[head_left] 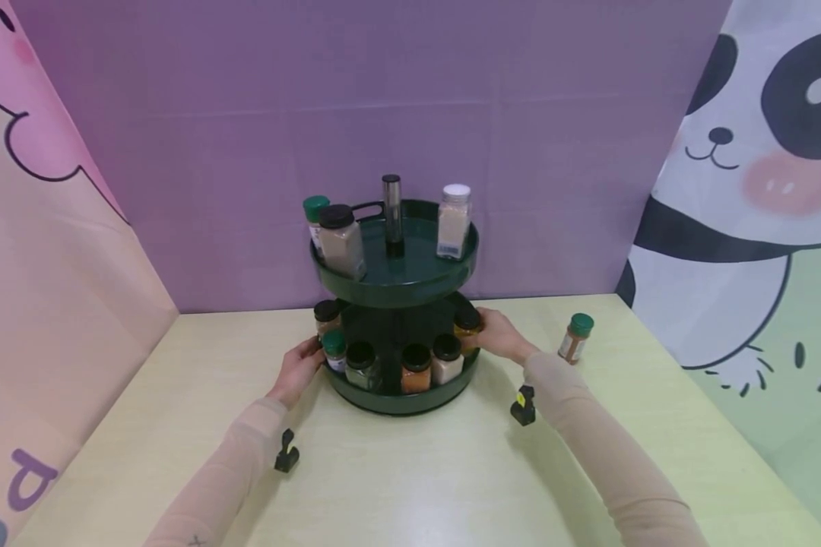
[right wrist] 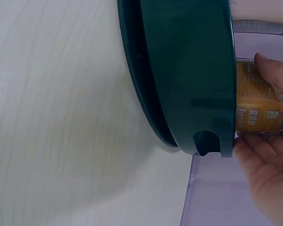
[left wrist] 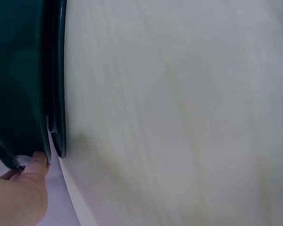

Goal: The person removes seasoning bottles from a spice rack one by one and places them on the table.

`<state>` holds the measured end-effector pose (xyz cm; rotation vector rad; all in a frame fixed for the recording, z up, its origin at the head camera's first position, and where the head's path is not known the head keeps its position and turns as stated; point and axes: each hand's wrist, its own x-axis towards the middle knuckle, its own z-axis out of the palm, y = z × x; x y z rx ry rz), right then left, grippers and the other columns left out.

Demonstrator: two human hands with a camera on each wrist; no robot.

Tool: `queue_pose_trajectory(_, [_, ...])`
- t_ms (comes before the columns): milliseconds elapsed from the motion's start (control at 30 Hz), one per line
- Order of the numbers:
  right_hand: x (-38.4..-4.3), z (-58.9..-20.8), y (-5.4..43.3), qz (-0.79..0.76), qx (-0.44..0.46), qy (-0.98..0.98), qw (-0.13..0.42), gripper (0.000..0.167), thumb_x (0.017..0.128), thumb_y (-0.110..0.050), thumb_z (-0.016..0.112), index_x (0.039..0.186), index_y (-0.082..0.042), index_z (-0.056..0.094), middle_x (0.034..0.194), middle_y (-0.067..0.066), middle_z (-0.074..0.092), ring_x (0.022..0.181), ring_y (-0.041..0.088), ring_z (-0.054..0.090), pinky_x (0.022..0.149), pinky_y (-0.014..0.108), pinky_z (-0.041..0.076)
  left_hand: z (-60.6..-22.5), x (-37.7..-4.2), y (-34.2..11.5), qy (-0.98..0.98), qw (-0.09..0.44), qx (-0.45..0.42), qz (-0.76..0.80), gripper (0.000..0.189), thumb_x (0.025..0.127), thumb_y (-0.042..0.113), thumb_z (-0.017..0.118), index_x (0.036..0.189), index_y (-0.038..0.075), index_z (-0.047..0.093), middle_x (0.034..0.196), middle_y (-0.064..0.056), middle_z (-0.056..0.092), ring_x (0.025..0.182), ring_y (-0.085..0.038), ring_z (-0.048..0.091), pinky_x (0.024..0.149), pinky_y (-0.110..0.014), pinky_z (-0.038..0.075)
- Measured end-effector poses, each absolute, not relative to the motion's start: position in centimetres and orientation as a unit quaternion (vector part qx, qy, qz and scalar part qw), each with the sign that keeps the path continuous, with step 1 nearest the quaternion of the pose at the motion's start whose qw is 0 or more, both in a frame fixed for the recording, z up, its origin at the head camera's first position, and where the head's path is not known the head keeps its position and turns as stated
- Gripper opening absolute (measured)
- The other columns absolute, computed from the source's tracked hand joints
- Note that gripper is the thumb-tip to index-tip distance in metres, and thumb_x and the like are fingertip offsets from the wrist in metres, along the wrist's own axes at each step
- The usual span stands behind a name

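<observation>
A dark green two-tier spice rack (head_left: 397, 292) stands on the table, with a short post rising from its upper tray. At the lower tray's left side, my left hand (head_left: 297, 371) grips the rim, its fingers hooked at the handle slot in the left wrist view. My right hand (head_left: 502, 336) holds a black-lidded turmeric jar (right wrist: 259, 101) between thumb and fingers at the lower tray's right edge. The jar stands upright just inside the tray wall (right wrist: 193, 70). Several other spice jars (head_left: 416, 372) line the lower tray's front and left.
On the upper tray are a black-lidded jar (head_left: 342, 243), a green-lidded jar (head_left: 315, 209) behind it and a white-lidded jar (head_left: 454, 220) at right. A green-lidded bottle (head_left: 575, 339) stands alone on the table (head_left: 410, 486) to the right. A purple backdrop (head_left: 246, 152) hangs behind.
</observation>
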<state>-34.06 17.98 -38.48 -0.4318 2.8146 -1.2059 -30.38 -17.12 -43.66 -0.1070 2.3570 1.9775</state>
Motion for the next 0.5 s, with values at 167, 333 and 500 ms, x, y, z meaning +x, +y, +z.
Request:
queue_pose_trajectory(167, [-34.05,-38.49,17.93,-0.396,-0.128,0.909,0.025,0.041,0.073,-0.015,0.075,0.106,0.003,0.059,0.1,0.017,0.066,0.091,0.025,0.061,0.082,0.038,0.051,-43.82,-30.45,-17.16,0.766,0.027,-0.032,0.641,0.052,0.095,0.009,0.04,0.142,-0.006,0.022,0.146,-0.025,0.026,0.134,-0.034,0.03,0.109,-0.041,0.032])
queue_pose_trajectory(333, [-34.06,-38.64,17.73,-0.389,-0.111,0.914,0.013,0.039,0.073,-0.016,0.074,0.105,0.002,0.059,0.1,0.017,0.066,0.09,0.026,0.062,0.081,0.039,0.052,-43.81,-30.46,-17.22,0.762,0.028,-0.03,0.646,0.052,0.096,0.008,0.04,0.142,-0.006,0.021,0.147,-0.025,0.025,0.134,-0.034,0.029,0.109,-0.041,0.031])
queue_pose_trajectory(500, [-33.76,-38.61,17.5,-0.383,-0.099,0.918,-0.001,0.037,0.073,-0.017,0.074,0.102,0.001,0.061,0.098,0.015,0.067,0.088,0.025,0.062,0.078,0.038,0.052,-43.68,-30.31,-17.24,0.762,0.031,-0.03,0.646,0.052,0.096,0.009,0.039,0.142,-0.006,0.02,0.147,-0.025,0.024,0.135,-0.034,0.028,0.11,-0.041,0.03])
